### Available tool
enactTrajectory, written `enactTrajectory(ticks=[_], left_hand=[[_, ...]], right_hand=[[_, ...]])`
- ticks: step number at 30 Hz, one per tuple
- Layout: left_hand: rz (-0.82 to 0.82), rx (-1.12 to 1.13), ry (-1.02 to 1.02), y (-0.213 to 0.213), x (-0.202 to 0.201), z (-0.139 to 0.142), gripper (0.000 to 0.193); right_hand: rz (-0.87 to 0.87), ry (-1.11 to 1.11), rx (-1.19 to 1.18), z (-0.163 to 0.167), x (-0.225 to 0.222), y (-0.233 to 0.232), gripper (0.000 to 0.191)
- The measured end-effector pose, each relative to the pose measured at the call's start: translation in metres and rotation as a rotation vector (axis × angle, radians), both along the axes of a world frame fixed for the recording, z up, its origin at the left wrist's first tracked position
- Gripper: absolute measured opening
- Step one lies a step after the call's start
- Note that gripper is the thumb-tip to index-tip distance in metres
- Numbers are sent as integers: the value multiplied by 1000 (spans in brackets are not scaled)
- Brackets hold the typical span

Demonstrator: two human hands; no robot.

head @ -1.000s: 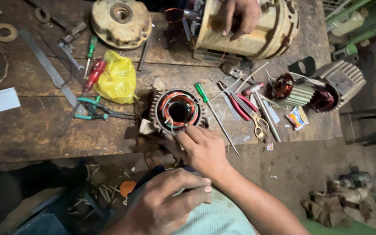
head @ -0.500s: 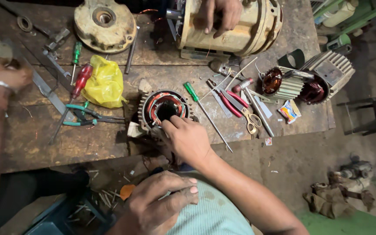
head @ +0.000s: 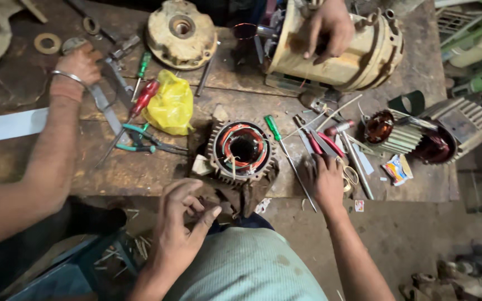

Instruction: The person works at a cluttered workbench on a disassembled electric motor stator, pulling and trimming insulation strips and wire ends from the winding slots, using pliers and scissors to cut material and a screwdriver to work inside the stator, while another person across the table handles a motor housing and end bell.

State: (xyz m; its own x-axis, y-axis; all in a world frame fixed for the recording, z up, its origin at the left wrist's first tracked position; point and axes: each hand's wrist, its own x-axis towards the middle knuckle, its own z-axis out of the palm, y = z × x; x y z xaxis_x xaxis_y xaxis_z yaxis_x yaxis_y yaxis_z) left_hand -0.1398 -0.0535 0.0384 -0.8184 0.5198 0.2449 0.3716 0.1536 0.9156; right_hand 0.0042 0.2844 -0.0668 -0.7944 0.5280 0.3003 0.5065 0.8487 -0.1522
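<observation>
Two hands off the stator point(head: 242, 149), which sits at the bench edge: left hand point(head: 181, 220) loosely curled, holding nothing visible; right hand point(head: 324, 179) flat, fingers spread on the red-handled pliers point(head: 320, 144). Risk: stator tips off unsupported; scissors point(head: 350, 174) nick fingers.

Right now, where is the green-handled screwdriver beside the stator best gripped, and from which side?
Probably by its green handle, coming from above: the handle lies free on the bench at the far end, while the thin shaft runs toward the right hand, beside the stator.
</observation>
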Motion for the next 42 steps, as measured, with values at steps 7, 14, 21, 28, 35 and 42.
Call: enactTrajectory(ticks=[7, 14, 21, 28, 35, 42], left_hand=[[14, -168, -102, -15, 14, -25, 45], [44, -123, -60, 11, 16, -27, 44], [53, -123, 181, 56, -4, -25, 44], [117, -132, 189, 77, -9, -23, 25], [163, 23, 310, 59, 25, -11, 10], [323, 88, -206, 27, 87, -41, 18]], right_hand=[[19, -91, 51, -32, 40, 2, 33], [-68, -39, -134, -22, 53, 15, 26], [-262, -263, -440, -27, 42, 41, 35], [-217, -282, -889, -16, 80, 48, 24], [11, -64, -1586, 38, 103, 20, 19], [290, -286, -1034, 50, 42, -45, 24]])
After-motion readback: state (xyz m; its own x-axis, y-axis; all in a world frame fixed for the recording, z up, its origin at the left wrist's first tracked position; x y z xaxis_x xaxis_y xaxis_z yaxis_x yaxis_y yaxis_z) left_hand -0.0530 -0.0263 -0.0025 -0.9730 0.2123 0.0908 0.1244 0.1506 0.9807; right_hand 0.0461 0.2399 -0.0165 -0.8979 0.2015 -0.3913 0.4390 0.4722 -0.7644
